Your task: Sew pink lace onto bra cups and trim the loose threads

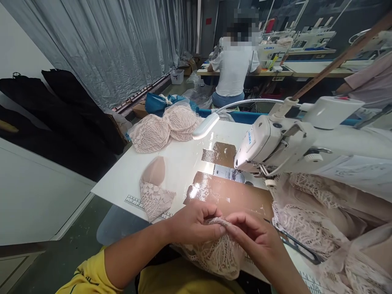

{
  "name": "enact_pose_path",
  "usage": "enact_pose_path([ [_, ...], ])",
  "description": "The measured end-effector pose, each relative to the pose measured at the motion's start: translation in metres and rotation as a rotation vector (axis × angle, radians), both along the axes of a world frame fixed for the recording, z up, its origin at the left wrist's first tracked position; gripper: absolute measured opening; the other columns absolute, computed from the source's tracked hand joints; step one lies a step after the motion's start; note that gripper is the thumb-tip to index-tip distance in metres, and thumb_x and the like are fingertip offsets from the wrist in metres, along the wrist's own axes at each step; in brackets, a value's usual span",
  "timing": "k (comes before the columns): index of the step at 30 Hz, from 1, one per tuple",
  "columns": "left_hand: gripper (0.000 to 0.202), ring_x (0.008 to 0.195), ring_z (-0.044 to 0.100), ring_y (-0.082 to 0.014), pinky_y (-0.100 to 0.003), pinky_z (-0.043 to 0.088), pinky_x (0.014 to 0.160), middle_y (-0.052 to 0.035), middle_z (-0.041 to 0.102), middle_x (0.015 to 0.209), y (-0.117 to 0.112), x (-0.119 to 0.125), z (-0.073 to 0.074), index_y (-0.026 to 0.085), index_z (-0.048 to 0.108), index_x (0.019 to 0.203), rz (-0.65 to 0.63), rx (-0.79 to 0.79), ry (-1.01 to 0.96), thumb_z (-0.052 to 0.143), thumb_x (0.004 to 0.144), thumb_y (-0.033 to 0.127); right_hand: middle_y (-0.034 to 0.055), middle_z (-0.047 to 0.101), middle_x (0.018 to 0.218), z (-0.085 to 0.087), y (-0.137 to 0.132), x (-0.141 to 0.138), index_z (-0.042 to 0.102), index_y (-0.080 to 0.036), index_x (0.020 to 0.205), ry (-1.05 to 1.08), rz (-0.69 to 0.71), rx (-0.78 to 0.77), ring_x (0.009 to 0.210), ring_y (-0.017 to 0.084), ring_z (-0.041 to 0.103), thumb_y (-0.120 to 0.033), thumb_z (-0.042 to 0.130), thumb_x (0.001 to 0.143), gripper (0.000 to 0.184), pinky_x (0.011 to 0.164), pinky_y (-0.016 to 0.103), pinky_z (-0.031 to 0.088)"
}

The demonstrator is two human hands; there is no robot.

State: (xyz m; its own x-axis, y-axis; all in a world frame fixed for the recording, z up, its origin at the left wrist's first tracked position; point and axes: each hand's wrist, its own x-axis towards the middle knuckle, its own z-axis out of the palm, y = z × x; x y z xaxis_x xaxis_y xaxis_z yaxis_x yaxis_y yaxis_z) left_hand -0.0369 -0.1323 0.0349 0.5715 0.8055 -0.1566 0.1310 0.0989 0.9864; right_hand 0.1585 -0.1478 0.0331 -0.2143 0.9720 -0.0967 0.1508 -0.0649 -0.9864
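1. Pale-pink lace cup piece (219, 259): bottom centre, hanging at the desk's near edge above the lap, upper edge gathered between both hands.
2. Left hand (196, 224): thumb and curled fingers pinching the lace edge. Right hand (255, 234): thumb and fingertips pinching the same edge just beside it. Hands close together; can't tell if fingertips touch.
3. Risk: edge is soft and openwork, so uneven pull could stretch it or roll the fold out of line. Fingernail could snag the netting. Loose grip and the hanging part's weight could drag it off the desk.
4. Just beyond: brown sheet (234, 196) on the white desk (122, 185), glossy at its left end. Any lifted edge there could catch lace.
5. Left: foam-and-lace cup (156, 196) lying over printed ruler marks (134, 201). Near the desk edge, so an elbow could knock it off.
6. Right: lace pile (315, 224) crowding the sewing machine (257, 143); stray fabric could creep under the needle area.
7. Far left corner: stacked lace cups (151, 132), near lamp head (206, 126). Stack could slide if bumped.
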Motion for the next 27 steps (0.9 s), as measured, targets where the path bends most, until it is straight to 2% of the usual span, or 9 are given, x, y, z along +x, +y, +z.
enact_pose_path([
  [4,0.023,0.06,0.036,-0.0072,-0.018,0.029,0.053,0.003,0.043,0.068,0.002,0.004,0.0,0.014,0.054,0.081,-0.022,-0.033,-0.062,0.064,0.081,0.034,-0.0024,0.052,0.058,0.007,0.006,0.003,0.061,-0.019,0.065,-0.122,0.103,0.021,0.055,0.011,0.045,-0.045,0.062,0.08,0.03,0.05,0.022,0.035],
  [8,0.029,0.067,0.044,-0.0086,-0.02,0.037,0.062,-0.0002,0.051,0.076,0.006,0.004,0.001,0.013,0.056,0.087,-0.062,-0.185,-0.283,0.073,0.075,0.033,-0.0026,0.051,0.056,0.012,0.006,0.007,0.061,-0.019,0.065,-0.061,0.08,-0.076,0.053,0.011,0.042,-0.048,0.065,0.076,0.032,0.049,0.023,0.032],
  [11,0.028,0.064,0.047,-0.0084,-0.021,0.039,0.062,-0.0012,0.054,0.072,0.008,0.008,-0.002,0.01,0.061,0.085,-0.048,-0.277,-0.37,0.073,0.076,0.034,-0.0031,0.049,0.055,0.013,0.008,0.007,0.061,-0.018,0.064,0.011,0.059,-0.159,0.053,0.01,0.039,-0.049,0.069,0.071,0.033,0.05,0.023,0.029],
  [16,0.032,0.057,0.051,-0.0085,-0.021,0.041,0.057,-0.0014,0.057,0.066,0.009,0.021,-0.013,0.01,0.058,0.073,0.14,-0.467,-0.453,0.079,0.067,0.034,-0.004,0.047,0.055,0.01,0.02,0.002,0.059,-0.018,0.063,0.097,0.048,-0.246,0.054,0.01,0.039,-0.052,0.07,0.068,0.036,0.051,0.023,0.032],
  [19,0.035,0.054,0.052,-0.0095,-0.021,0.041,0.054,-0.0005,0.057,0.063,0.017,0.01,-0.007,0.011,0.055,0.072,0.283,-0.491,-0.439,0.079,0.064,0.035,0.0001,0.058,0.065,0.009,0.027,0.009,0.065,-0.018,0.072,0.07,0.019,-0.197,0.062,0.014,0.051,-0.053,0.067,0.07,0.035,0.059,0.026,0.042],
  [22,0.033,0.056,0.053,-0.0108,-0.023,0.043,0.056,0.0008,0.057,0.065,0.03,-0.019,0.015,0.014,0.053,0.073,0.466,-0.307,-0.329,0.074,0.069,0.039,0.0043,0.067,0.078,0.009,0.031,0.027,0.068,-0.02,0.082,-0.035,-0.081,-0.14,0.073,0.019,0.06,-0.053,0.066,0.071,0.035,0.067,0.03,0.048],
  [25,0.027,0.055,0.048,-0.0089,-0.021,0.039,0.055,0.0039,0.051,0.062,0.048,-0.039,0.035,0.016,0.05,0.072,0.602,0.102,-0.036,0.063,0.081,0.038,0.0032,0.066,0.074,0.009,0.035,0.046,0.069,-0.021,0.083,-0.158,-0.159,-0.038,0.07,0.018,0.059,-0.051,0.067,0.072,0.032,0.065,0.028,0.048],
  [27,0.025,0.053,0.042,-0.0087,-0.02,0.035,0.052,0.0045,0.044,0.058,0.061,-0.032,0.035,0.016,0.047,0.067,0.575,0.415,0.25,0.055,0.086,0.032,0.0025,0.065,0.071,0.009,0.039,0.053,0.069,-0.022,0.084,-0.229,-0.167,0.03,0.065,0.017,0.059,-0.051,0.065,0.073,0.031,0.059,0.026,0.047],
])
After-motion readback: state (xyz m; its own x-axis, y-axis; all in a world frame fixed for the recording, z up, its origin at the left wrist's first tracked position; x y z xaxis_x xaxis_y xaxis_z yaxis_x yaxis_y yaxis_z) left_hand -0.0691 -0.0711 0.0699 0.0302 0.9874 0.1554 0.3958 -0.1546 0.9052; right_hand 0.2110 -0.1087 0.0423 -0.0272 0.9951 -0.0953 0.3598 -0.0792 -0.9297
